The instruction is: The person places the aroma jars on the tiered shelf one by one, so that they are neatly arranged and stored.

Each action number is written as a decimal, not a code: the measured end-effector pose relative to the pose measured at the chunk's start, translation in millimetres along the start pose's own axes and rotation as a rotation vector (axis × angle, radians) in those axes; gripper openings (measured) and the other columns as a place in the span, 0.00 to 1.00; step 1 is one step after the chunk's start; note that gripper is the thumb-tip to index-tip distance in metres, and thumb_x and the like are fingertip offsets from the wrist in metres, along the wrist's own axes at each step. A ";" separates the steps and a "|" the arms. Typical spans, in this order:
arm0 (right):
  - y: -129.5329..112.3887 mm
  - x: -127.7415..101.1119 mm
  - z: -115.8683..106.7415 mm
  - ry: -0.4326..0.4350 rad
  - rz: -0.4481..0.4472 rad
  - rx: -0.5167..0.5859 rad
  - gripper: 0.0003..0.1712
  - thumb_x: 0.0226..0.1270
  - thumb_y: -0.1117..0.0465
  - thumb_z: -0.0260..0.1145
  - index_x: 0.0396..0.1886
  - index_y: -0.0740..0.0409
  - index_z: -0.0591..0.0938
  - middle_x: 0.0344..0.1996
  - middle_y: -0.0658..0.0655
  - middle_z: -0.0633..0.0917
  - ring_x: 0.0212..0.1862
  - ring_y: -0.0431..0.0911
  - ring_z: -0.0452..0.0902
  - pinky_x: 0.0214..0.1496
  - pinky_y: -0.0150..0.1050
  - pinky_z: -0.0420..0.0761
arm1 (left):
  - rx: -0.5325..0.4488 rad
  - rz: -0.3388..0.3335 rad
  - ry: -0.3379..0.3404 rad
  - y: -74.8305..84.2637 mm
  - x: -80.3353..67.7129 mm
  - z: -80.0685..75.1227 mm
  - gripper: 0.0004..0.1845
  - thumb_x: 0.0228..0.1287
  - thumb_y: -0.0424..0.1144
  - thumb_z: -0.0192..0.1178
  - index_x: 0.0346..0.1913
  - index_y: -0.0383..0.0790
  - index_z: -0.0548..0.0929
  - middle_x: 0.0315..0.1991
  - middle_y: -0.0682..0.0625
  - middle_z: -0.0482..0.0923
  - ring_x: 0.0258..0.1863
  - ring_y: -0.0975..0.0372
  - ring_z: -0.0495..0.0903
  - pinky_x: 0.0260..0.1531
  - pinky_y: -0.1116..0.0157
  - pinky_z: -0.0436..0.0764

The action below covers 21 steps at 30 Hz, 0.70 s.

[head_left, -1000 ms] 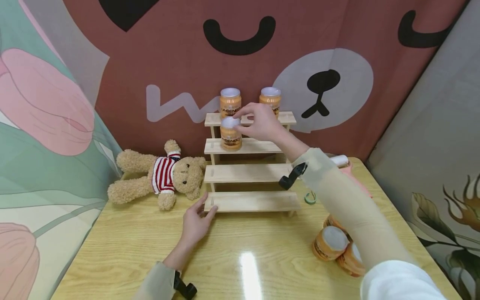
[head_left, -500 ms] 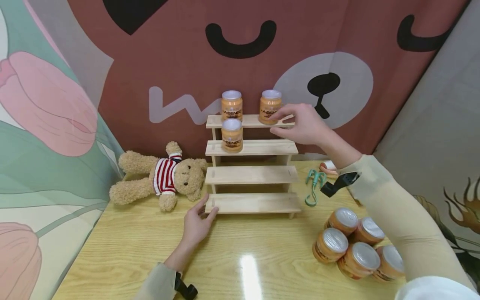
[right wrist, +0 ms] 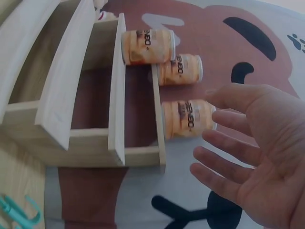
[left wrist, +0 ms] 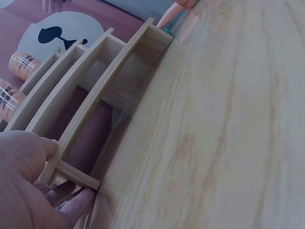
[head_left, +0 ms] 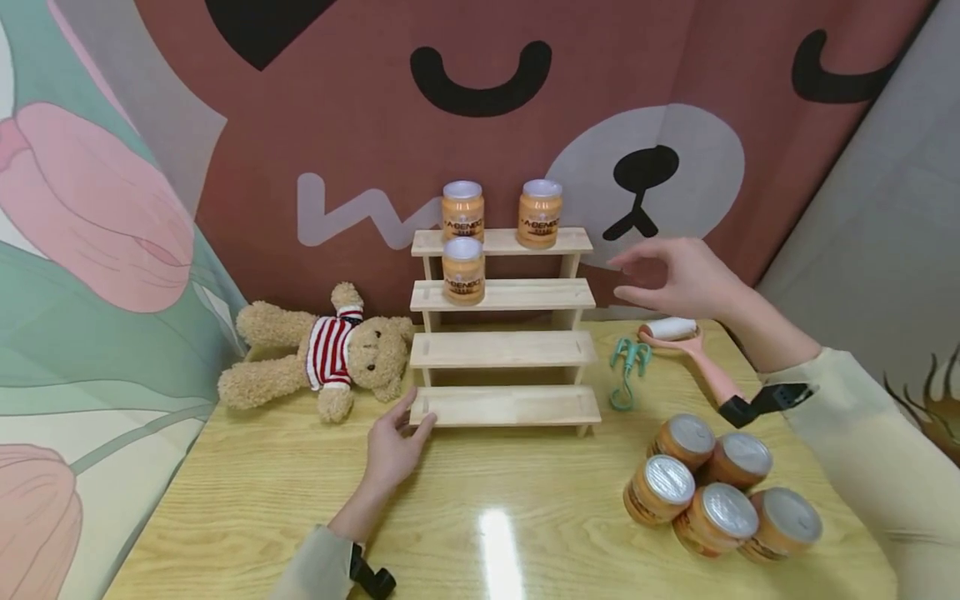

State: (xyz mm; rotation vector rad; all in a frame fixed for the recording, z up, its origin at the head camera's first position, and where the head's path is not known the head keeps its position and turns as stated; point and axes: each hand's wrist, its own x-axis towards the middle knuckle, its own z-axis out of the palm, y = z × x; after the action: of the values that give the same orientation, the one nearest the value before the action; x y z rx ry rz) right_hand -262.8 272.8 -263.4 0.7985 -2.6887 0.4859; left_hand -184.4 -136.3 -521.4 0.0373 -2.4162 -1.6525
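A wooden stepped shelf [head_left: 504, 348] stands at the back of the table. Two orange jars [head_left: 462, 212] [head_left: 539, 213] sit on its top step and a third jar [head_left: 462, 271] on the second step. My left hand [head_left: 395, 443] rests against the left end of the bottom step [left wrist: 71, 174], fingers straight. My right hand [head_left: 678, 279] hovers empty in the air to the right of the shelf, fingers relaxed and spread [right wrist: 248, 162]. Several more orange jars [head_left: 712, 496] lie clustered on the table at the front right.
A teddy bear in a striped shirt [head_left: 318, 354] lies left of the shelf. A teal hook [head_left: 626, 371] and a pink-handled roller [head_left: 686, 346] lie right of it. Printed cloth backdrops close in the back and sides of the yellow wooden table [head_left: 495, 517].
My right hand let go of the jar on the second step and drew back to the right, away from the shelf. The left hand stayed at the bottom step.
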 end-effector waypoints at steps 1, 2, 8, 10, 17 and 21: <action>2.6 -4.5 -0.6 -0.007 -0.003 -0.007 0.20 0.66 0.57 0.80 0.57 0.50 0.90 0.52 0.54 0.92 0.53 0.51 0.86 0.48 0.45 0.81 | 0.001 0.003 0.003 0.0 -0.1 0.2 0.32 0.70 0.36 0.72 0.73 0.31 0.77 0.73 0.37 0.76 0.64 0.41 0.83 0.61 0.50 0.87; 5.3 -9.6 -1.2 -0.014 -0.005 -0.012 0.20 0.65 0.57 0.80 0.57 0.50 0.90 0.54 0.54 0.92 0.52 0.51 0.85 0.47 0.43 0.79 | -0.003 -0.003 0.002 -0.2 -0.4 0.4 0.32 0.70 0.36 0.73 0.73 0.32 0.77 0.74 0.38 0.76 0.64 0.41 0.83 0.61 0.50 0.88; 22.3 -44.6 -5.8 -0.070 0.006 -0.026 0.23 0.63 0.60 0.81 0.59 0.44 0.89 0.54 0.49 0.91 0.45 0.41 0.83 0.40 0.32 0.77 | -0.005 -0.001 -0.012 -1.5 -0.1 2.7 0.32 0.71 0.37 0.72 0.74 0.32 0.76 0.74 0.38 0.75 0.65 0.42 0.83 0.61 0.52 0.88; 28.0 -55.1 -5.6 -0.096 0.015 -0.012 0.24 0.63 0.59 0.82 0.59 0.42 0.88 0.54 0.47 0.91 0.48 0.38 0.84 0.43 0.31 0.82 | -0.004 -0.008 -0.014 -1.1 0.2 1.9 0.32 0.71 0.37 0.72 0.75 0.33 0.76 0.75 0.38 0.74 0.66 0.42 0.82 0.61 0.52 0.88; 49.3 -87.1 2.4 -0.141 -0.051 0.040 0.27 0.59 0.61 0.84 0.57 0.42 0.88 0.49 0.43 0.90 0.45 0.27 0.83 0.43 0.31 0.89 | -0.003 -0.036 -0.018 0.2 0.4 -2.2 0.33 0.71 0.38 0.72 0.76 0.36 0.75 0.76 0.41 0.74 0.67 0.44 0.81 0.62 0.53 0.87; 58.1 -104.1 6.3 -0.152 -0.036 0.028 0.27 0.55 0.60 0.87 0.55 0.43 0.88 0.47 0.41 0.90 0.46 0.25 0.81 0.41 0.31 0.89 | -0.004 -0.011 -0.004 0.1 0.0 -2.0 0.32 0.70 0.37 0.72 0.74 0.34 0.76 0.74 0.39 0.75 0.65 0.43 0.83 0.61 0.53 0.88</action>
State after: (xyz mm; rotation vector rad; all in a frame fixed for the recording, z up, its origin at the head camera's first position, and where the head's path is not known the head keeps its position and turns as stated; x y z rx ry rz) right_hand -213.4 365.0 -321.0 0.9246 -2.8058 0.4736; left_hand -184.0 -138.2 -520.5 0.0474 -2.4201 -1.6636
